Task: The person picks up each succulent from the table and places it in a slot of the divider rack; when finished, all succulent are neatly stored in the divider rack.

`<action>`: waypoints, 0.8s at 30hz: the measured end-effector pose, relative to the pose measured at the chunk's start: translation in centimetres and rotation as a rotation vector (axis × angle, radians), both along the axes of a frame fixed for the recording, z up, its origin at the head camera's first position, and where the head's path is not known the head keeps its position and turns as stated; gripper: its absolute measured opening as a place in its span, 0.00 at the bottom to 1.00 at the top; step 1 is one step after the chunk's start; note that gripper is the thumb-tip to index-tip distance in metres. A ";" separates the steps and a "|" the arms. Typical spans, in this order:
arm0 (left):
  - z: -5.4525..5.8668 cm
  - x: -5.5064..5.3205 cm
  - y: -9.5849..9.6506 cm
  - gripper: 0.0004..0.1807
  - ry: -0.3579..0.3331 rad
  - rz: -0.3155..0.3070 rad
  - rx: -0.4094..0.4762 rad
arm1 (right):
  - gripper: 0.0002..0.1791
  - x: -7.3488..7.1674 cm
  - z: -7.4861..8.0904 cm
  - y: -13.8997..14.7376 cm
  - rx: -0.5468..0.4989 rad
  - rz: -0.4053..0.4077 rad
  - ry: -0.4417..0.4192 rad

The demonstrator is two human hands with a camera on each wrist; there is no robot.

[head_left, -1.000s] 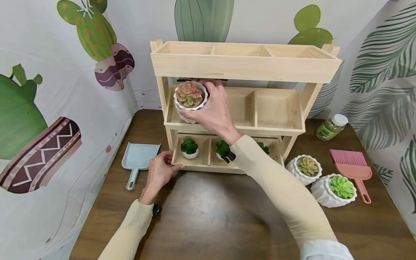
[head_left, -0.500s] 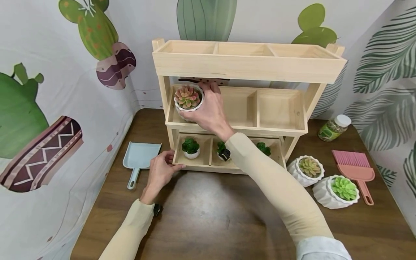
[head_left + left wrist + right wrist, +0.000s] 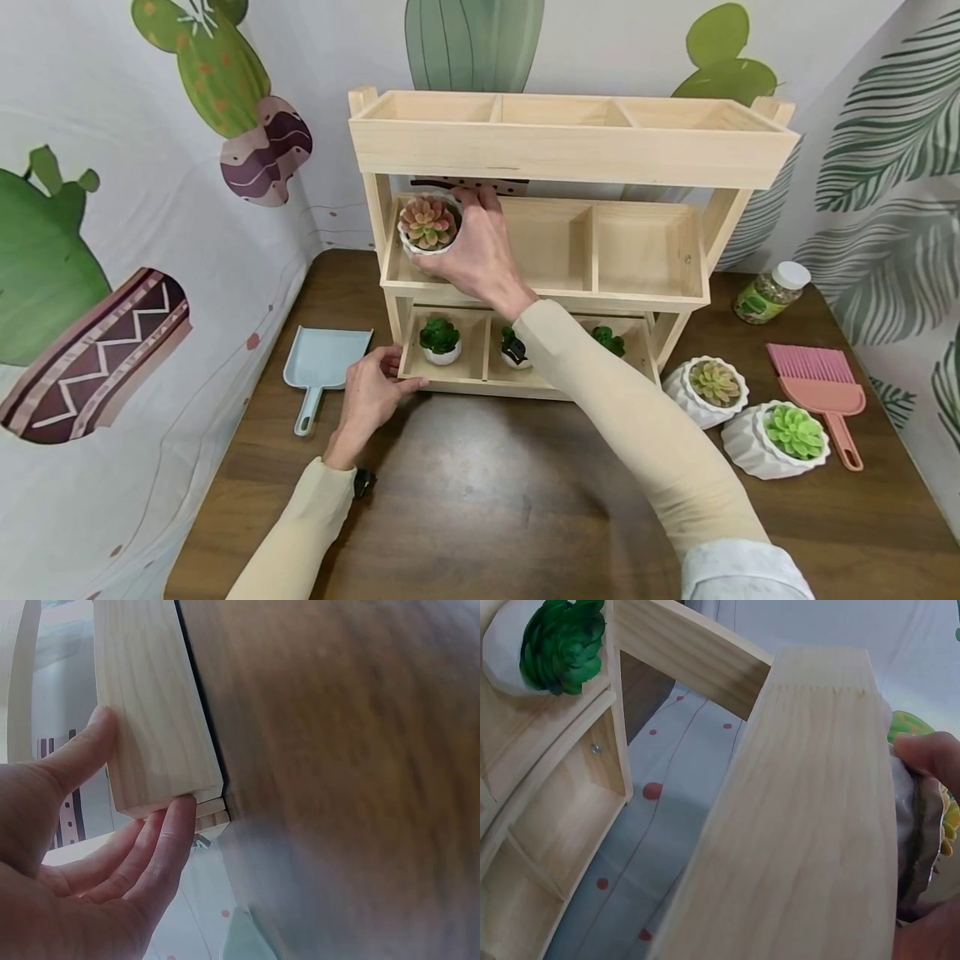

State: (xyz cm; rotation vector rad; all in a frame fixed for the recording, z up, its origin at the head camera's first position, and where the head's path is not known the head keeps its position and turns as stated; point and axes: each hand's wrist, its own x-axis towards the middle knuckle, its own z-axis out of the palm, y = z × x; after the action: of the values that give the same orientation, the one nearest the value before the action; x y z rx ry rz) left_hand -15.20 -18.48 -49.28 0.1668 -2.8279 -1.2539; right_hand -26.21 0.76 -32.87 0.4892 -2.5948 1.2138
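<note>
The right hand (image 3: 476,254) grips a white scalloped pot with a pink-and-green succulent (image 3: 429,223), thumb on its near side and fingers round the far right of its rim. This pot is in the left compartment of the middle tier (image 3: 648,250) of a wooden three-tier planter shelf (image 3: 570,154); whether its base touches the compartment floor cannot be told.

The left hand (image 3: 371,392) holds the near left corner of the bottom tier (image 3: 465,386), its thumb at the upper edge of the front board and its fingers against the end.

In the bottom tier are small dark-green succulents in white pots (image 3: 440,340), the middle one partly hidden.

On the brown wood-grain table (image 3: 480,500), a pale blue dustpan (image 3: 324,358) lies left of the shelf. To the right are a potted yellow-green succulent (image 3: 714,382) and, nearer, a potted bright-green succulent (image 3: 793,432), with a pink brush (image 3: 821,392) just beyond them to the right. A white-lidded jar (image 3: 771,293) is at the far right.
</note>
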 end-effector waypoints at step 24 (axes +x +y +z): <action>0.0 0.0 0.0 0.35 -0.012 -0.002 -0.008 | 0.72 3.1 0.6 1.1 0.028 -0.020 -0.096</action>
State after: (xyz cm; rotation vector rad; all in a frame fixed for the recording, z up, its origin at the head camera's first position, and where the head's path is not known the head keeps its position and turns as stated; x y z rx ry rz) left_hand -15.22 -18.52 -49.25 0.1713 -2.8432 -1.2467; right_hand -23.15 1.86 -32.30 0.4189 -2.6931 1.2241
